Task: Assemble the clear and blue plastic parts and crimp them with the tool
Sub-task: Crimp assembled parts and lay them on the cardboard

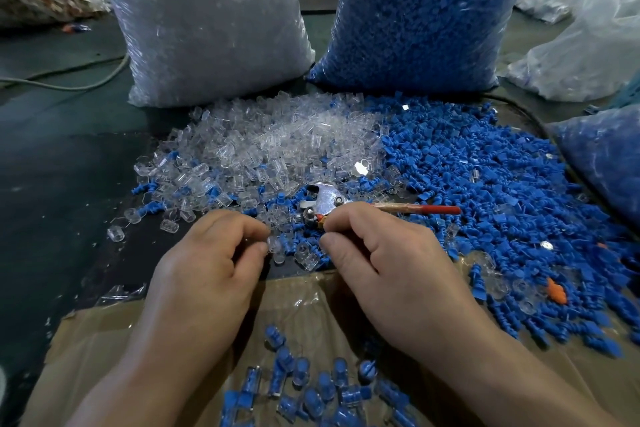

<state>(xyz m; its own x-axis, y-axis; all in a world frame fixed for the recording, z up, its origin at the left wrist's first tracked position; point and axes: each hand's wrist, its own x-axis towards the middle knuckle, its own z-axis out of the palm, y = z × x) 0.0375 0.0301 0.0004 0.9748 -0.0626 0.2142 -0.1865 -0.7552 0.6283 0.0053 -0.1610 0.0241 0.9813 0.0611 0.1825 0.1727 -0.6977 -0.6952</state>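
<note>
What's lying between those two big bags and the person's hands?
In the head view: a heap of clear parts beside blue parts, and the crimping tool nearest the left hand and right hand.

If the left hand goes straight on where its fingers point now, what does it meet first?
Most likely the loose parts between the hands, then the thumb of the right hand. The left hand points right; depth is unclear.

Left hand [211, 255] and right hand [388, 253] side by side, knuckles up (fingers [242, 222] curled, thumbs facing each other)
</note>
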